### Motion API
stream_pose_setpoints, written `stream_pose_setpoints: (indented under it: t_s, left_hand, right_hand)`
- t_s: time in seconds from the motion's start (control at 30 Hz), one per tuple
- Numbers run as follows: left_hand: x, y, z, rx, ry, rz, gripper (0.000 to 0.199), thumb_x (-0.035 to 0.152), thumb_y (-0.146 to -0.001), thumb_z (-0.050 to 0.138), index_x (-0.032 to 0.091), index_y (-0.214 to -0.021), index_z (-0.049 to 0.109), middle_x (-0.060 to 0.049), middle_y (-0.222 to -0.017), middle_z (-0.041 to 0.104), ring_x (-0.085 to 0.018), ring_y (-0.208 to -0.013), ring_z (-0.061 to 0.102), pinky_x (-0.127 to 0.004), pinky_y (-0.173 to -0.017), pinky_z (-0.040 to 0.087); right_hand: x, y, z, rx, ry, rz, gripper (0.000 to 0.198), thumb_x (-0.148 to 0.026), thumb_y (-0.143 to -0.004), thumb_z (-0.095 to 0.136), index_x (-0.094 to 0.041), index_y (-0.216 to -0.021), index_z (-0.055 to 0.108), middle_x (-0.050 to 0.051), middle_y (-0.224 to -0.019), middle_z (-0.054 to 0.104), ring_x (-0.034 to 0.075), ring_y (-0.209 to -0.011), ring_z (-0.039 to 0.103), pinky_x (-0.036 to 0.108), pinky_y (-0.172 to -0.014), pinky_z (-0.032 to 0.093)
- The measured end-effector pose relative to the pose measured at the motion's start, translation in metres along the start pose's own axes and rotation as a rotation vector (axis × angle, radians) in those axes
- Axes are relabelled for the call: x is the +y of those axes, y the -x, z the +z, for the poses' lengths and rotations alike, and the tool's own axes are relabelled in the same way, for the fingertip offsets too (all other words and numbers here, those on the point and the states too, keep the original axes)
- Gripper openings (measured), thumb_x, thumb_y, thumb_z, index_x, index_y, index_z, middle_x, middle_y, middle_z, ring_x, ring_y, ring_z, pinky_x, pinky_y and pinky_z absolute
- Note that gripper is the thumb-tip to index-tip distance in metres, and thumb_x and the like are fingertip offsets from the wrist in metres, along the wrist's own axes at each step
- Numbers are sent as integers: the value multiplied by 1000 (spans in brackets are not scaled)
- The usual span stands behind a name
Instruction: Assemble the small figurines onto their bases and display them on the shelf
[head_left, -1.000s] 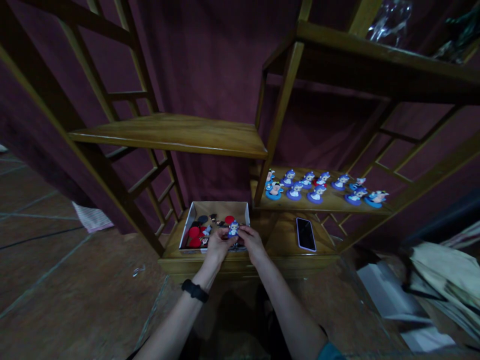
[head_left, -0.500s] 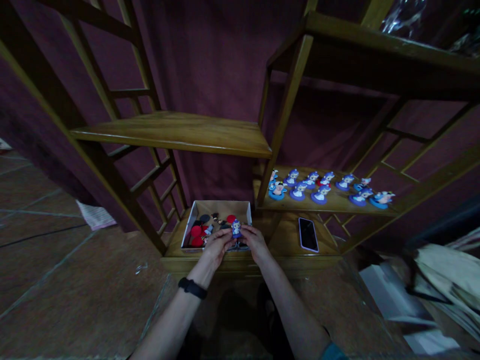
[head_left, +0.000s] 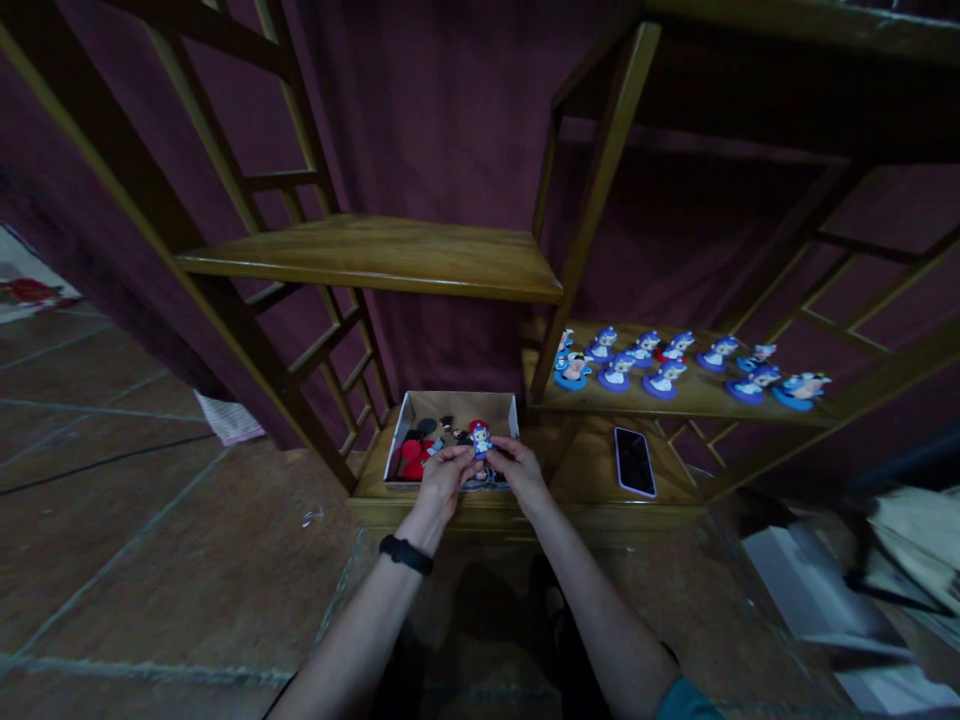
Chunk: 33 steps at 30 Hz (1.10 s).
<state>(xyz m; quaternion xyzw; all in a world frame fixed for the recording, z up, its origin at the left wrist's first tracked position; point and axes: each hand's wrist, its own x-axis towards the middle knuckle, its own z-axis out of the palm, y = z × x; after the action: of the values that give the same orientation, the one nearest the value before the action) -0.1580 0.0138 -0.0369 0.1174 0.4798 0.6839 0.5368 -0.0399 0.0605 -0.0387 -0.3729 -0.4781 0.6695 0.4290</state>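
Note:
Between my two hands is a small purple-and-white figurine (head_left: 481,438) on a purple base, held upright over the front part of a cardboard box. My left hand (head_left: 444,478) pinches its base from the left side. From the right, the fingers of my right hand (head_left: 520,468) close on the same base. Inside the open box (head_left: 397,432) lie red discs (head_left: 412,451), a dark disc (head_left: 427,425) and several small parts, some hidden behind my hands.
On the right-hand shelf stand several finished-looking purple-and-white figurines (head_left: 664,379) and pink-and-blue ones (head_left: 802,389). A phone (head_left: 634,461) lies on the lower board. A wooden shelf (head_left: 375,255) juts out above the box, and an upright post (head_left: 596,210) divides the unit.
The figurine stays in both hands and now appears slightly higher, tipped a little differently. The whole view has shifted, so the shelves and box appear farther right.

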Motion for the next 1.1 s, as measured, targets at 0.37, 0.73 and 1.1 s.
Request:
stream_pose_setpoints:
  t_s: [0.37,0.73,1.1]
  left_hand:
    - [-5,3,6,-52,-122,105,34,13,-45,82,10,-73,63,-4,-66,68,-15,-59,64,-25,-56,51]
    - [-1,8,8,-46,-158,139,35,15,-43,83,10,-72,64,-3,-62,67,-12,-53,59,-24,-52,47]
    - [-2,1,6,-92,-61,78,38,13,-50,80,11,-86,68,-7,-77,70,-14,-67,64,-24,-65,50]
  right_hand:
    - [3,-6,-6,41,107,-98,31,-32,-60,69,-20,-89,68,2,-85,68,18,-82,60,33,-81,45]
    - [6,-6,-3,58,124,-99,31,-33,-60,69,-21,-88,67,1,-85,68,18,-81,60,32,-80,45]
    - [10,-8,0,92,71,-67,35,-29,-58,70,-20,-91,66,0,-85,68,17,-79,60,31,-79,46]
